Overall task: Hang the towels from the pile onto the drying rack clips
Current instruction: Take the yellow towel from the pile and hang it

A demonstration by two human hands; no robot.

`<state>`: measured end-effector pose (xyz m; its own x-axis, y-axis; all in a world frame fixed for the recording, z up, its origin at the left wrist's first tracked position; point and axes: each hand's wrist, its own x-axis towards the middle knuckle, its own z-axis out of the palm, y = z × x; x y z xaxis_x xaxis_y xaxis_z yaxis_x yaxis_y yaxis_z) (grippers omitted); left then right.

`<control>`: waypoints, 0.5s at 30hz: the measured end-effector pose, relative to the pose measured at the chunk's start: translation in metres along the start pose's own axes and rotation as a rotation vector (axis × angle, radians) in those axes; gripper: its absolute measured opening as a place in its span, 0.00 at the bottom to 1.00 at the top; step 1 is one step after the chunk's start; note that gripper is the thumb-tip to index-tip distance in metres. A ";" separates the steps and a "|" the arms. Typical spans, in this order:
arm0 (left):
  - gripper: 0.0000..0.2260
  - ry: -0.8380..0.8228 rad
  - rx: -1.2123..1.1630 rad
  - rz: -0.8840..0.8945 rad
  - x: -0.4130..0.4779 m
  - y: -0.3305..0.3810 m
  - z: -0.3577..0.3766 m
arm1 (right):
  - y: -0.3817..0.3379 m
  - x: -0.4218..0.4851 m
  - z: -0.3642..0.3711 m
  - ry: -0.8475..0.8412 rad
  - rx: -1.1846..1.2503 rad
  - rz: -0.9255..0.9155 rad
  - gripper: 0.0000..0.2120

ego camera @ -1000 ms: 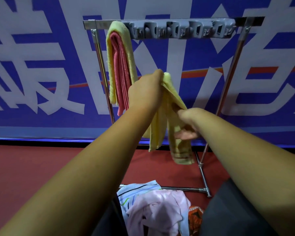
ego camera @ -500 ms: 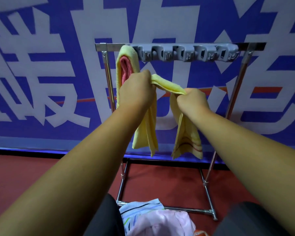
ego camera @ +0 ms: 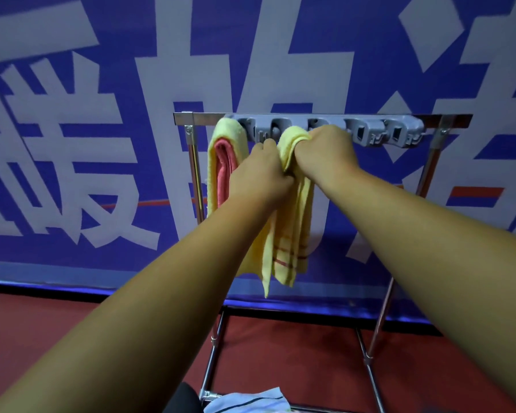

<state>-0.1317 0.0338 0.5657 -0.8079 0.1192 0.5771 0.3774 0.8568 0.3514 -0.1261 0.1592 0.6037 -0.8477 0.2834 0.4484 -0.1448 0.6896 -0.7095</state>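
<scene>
A metal drying rack (ego camera: pixel 447 120) stands before a blue banner, with a grey strip of clips (ego camera: pixel 370 132) along its top bar. A yellow-and-pink towel (ego camera: pixel 224 162) hangs from the leftmost clip. Both hands hold a yellow towel (ego camera: pixel 292 234) bunched at its fold, right up against the second clip. My left hand (ego camera: pixel 259 171) grips it from the left, and my right hand (ego camera: pixel 325 153) grips it from the right, covering the clip behind. The towel's striped ends hang down between my forearms.
Several clips to the right of my hands hold nothing. At the bottom edge lies the pile, with a light blue striped towel (ego camera: pixel 251 402) showing by the rack's lower bar (ego camera: pixel 212 353). The floor (ego camera: pixel 42 338) is red.
Both hands have lifted the yellow towel up and forward from chest height to the clip strip, and have closed together on its fold. The view has tilted upward.
</scene>
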 end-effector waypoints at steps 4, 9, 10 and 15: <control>0.08 0.068 -0.071 -0.043 0.009 -0.001 0.006 | -0.006 0.010 0.005 0.004 -0.043 -0.061 0.15; 0.08 0.091 -0.006 -0.136 0.025 -0.009 -0.002 | -0.006 0.020 0.003 0.019 -0.124 -0.095 0.09; 0.09 0.086 0.002 -0.151 0.030 -0.010 -0.005 | -0.006 0.022 0.003 0.015 -0.142 -0.100 0.08; 0.18 0.034 0.071 -0.230 0.053 -0.011 -0.024 | -0.010 0.026 0.006 0.016 -0.235 -0.107 0.07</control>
<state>-0.1675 0.0183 0.6098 -0.8529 -0.0987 0.5127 0.1515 0.8929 0.4240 -0.1501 0.1557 0.6192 -0.8252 0.2095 0.5245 -0.1093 0.8519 -0.5122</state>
